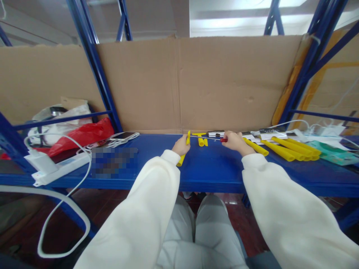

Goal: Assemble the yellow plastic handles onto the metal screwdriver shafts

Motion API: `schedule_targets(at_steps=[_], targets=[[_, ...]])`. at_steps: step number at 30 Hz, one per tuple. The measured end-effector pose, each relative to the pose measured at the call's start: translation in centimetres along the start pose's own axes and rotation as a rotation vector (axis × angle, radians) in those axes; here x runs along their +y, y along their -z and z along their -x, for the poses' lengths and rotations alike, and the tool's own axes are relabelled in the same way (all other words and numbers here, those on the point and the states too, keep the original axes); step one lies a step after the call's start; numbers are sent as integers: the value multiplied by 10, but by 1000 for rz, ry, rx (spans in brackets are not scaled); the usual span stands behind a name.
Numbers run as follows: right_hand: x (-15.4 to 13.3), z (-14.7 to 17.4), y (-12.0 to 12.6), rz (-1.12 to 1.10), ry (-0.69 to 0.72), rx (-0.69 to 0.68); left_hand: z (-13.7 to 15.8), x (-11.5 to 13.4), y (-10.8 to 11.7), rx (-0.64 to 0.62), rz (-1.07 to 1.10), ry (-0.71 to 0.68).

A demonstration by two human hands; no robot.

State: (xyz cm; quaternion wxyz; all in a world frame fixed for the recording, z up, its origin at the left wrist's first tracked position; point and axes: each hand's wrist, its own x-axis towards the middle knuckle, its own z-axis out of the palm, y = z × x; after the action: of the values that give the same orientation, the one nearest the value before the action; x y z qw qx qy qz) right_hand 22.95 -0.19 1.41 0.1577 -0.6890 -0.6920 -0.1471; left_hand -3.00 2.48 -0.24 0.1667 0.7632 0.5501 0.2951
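Note:
My left hand (180, 146) is closed around a yellow plastic part (181, 160), which sticks out above and below the fingers. My right hand (235, 142) grips a screwdriver (223, 140) by its red handle. The thin metal shaft points left, and its tip reaches the upper end of the yellow part; whether it touches a screw there is too small to tell. Between the hands, behind the shaft, lies another yellow piece (201, 142) with short tubular ends. One yellow tube (256, 147) rests just beside my right wrist.
Several yellow tubes (291, 148) lie on the blue table (213, 168) at right, near a green plastic packet (333, 152). At left are a phone (125, 136), a white power strip (63, 169) with a looping cable and a red bag (81, 137). Cardboard (224, 82) stands behind.

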Motion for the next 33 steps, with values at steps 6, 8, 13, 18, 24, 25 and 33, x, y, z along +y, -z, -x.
schedule_targets(at_steps=[6,8,13,18,24,25,33], targets=[[1,0,-2,-5,-51,-32,0,1,-2,21,-3,-21],[1,0,-2,-9,-56,-49,0,0,-2,22,-4,-18],[1,0,0,-6,-22,-86,-1,-1,-2,15,-16,-8],[0,2,3,-11,-26,-114,0,0,-1,15,-7,-3],[-3,3,1,-5,-31,-104,-1,-1,-1,10,-14,1],[-3,3,1,-7,-28,-106,-2,-1,-1,9,-16,0],[0,0,0,-26,18,-62,-2,-3,-3,32,8,10]])
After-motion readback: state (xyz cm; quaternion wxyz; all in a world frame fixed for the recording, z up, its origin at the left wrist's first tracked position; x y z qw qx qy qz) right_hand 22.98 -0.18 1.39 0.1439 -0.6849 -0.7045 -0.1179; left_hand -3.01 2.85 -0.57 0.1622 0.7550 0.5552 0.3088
